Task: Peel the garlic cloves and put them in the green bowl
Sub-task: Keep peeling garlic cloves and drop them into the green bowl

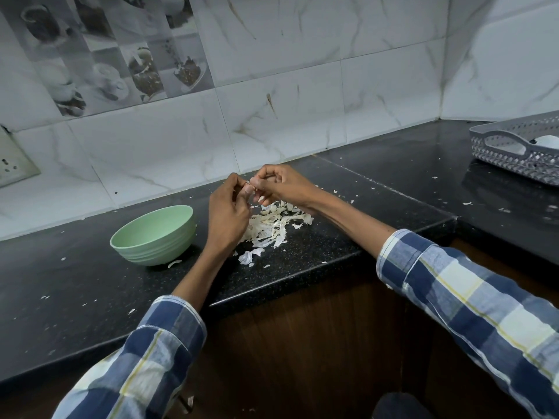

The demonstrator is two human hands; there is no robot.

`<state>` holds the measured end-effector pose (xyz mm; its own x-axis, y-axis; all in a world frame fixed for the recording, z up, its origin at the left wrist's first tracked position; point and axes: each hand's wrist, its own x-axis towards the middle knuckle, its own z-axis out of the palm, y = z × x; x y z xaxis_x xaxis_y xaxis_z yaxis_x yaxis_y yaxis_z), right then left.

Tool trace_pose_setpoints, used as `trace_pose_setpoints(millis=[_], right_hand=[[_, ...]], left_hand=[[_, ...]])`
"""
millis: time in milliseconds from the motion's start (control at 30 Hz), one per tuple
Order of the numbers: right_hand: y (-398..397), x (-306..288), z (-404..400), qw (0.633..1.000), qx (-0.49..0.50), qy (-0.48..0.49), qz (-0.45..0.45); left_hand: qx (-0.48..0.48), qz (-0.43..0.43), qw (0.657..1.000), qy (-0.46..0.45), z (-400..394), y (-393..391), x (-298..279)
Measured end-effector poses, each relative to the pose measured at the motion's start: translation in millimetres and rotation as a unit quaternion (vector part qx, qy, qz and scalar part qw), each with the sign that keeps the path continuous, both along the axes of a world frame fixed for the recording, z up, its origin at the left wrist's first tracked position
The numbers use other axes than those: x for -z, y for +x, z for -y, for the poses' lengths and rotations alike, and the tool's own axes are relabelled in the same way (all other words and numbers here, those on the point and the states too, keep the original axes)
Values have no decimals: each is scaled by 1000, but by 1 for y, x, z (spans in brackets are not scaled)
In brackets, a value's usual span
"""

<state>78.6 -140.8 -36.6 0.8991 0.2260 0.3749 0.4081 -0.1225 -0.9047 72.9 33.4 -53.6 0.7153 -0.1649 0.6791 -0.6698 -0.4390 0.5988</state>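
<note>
1. Right now a small garlic clove (253, 189) is pinched between both my hands above the black speckled stone tabletop (317, 246); it is mostly hidden.
2. Likely light, firm and slick once bare; its papery skin tears easily, so I would pick at the tip.
3. My left hand (227, 213) curls round it, fingers narrow; my right hand (282, 186) nips it with fingertips.
4. At about 8 o'clock from my hands sits the pale green ribbed plastic bowl (152, 237); white papery peels (272, 226) lie beneath.
</note>
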Motion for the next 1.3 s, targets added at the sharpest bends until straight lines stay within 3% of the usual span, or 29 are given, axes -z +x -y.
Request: trace_pose_setpoints(millis=[167, 333, 500, 600, 700, 800, 867, 1067, 1300], right_hand=[[-5, -1, -4, 995, -74, -26, -68], [-7, -5, 0, 978, -147, 51, -135], [-10, -7, 0, 975, -141, 69, -154], [-11, -2, -7, 997, 1, -73, 9], [-11, 5, -10, 926, 152, -234, 255], [-11, 4, -12, 867, 185, -308, 345], [-8, 5, -14, 849, 212, -329, 356], [0, 5, -4, 929, 220, -181, 236], [1, 3, 2, 943, 207, -149, 214]], left_hand=[[59, -38, 996, -62, -1, 0, 0], [93, -24, 992, -83, -2, -2, -4], [78, -17, 994, -73, 2, 0, -3], [4, -10, 999, -49, 4, 4, 0], [-61, -13, 997, -37, 2, 6, 2], [-66, -14, 997, -47, -2, 8, 1], [-47, -22, 997, -64, -2, 7, 2], [-46, 0, 999, -27, 3, 5, 5], [-91, 36, 995, -37, -7, 5, 5]])
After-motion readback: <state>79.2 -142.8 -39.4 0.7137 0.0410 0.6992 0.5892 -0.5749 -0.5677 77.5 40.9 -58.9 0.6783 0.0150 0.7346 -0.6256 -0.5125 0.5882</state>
